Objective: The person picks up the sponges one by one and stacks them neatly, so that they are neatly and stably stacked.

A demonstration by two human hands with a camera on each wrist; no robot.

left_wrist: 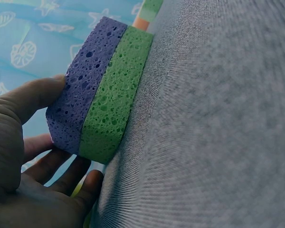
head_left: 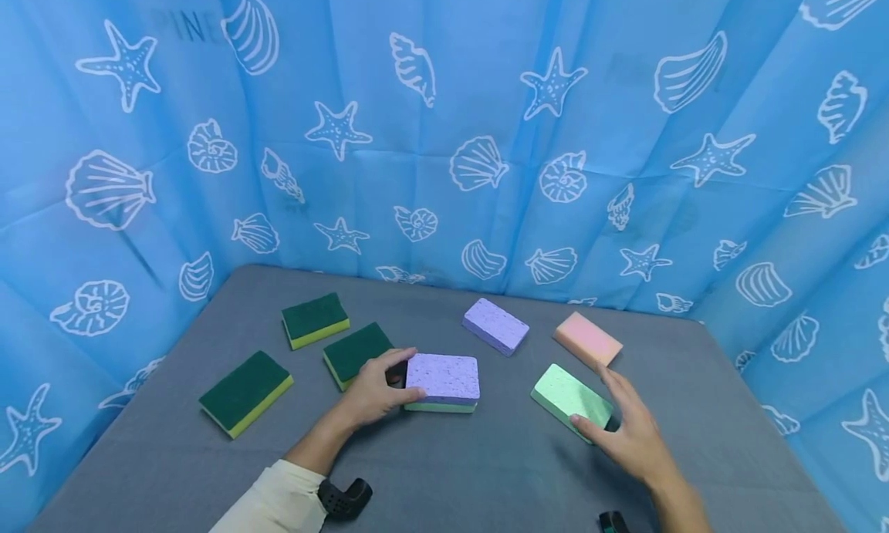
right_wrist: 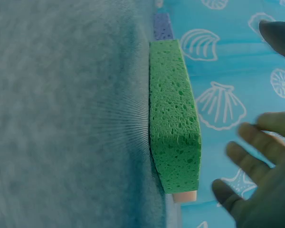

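Head view: left hand [head_left: 371, 394] fingers curl round purple sponge [head_left: 443, 379], stacked on green one [left_wrist: 111, 102] on counter [head_left: 444, 471]. Right hand [head_left: 628, 433] fingers spread, just touching green sponge [head_left: 571, 398]. One pair stacked; other sponges lie apart, unstacked.

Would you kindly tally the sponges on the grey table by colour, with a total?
Dark green scouring sponges with yellow base: 3
Purple sponges: 2, one lying alone, one stacked on a green sponge
Light green sponges: 2, one beneath that purple one, one lying alone
Pink-orange sponge: 1
Total: 8
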